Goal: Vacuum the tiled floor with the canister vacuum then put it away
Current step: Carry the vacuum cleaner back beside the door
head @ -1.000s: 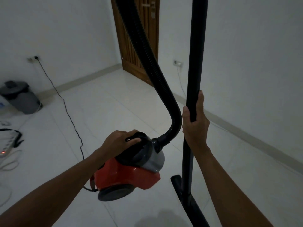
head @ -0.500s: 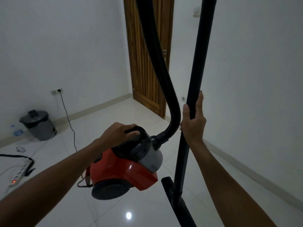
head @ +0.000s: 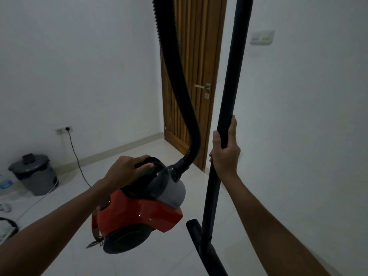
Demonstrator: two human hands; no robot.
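Observation:
The red and grey canister vacuum (head: pixel 139 214) hangs in the air at the centre, carried by its black top handle, which my left hand (head: pixel 127 169) grips. A black ribbed hose (head: pixel 177 76) rises from its front and leaves the frame at the top. My right hand (head: pixel 225 154) grips the upright black wand (head: pixel 233 76). The black floor nozzle (head: pixel 199 242) at the wand's lower end hangs just over the white tiled floor (head: pixel 139 152).
A wooden door (head: pixel 199 56) stands shut in the far corner. A grey lidded bin (head: pixel 33 174) sits at the left wall below a socket (head: pixel 63 130) with a black cable (head: pixel 76 156) plugged in. White walls close in on the left and right.
The view has tilted up and closed in on the door, showing its handle and a wall switch. Both hands keep their grips on the canister handle and the wand.

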